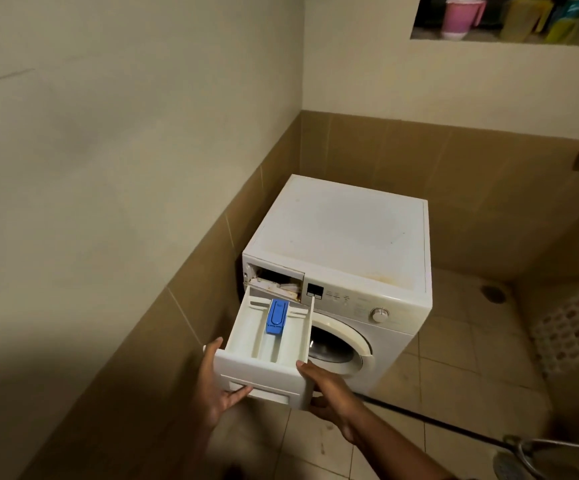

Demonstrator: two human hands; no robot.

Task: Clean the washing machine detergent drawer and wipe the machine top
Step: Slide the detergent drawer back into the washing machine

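Both hands, left (217, 382) and right (329, 393), grip the detergent drawer (267, 344), its length pointing toward the washing machine (347, 244).

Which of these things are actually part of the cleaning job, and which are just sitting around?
Part of the job:
detergent drawer, held by left hand and right hand
blue insert
drawer slot
machine top

Just about:
pink jug in wall niche
shower head
floor drain
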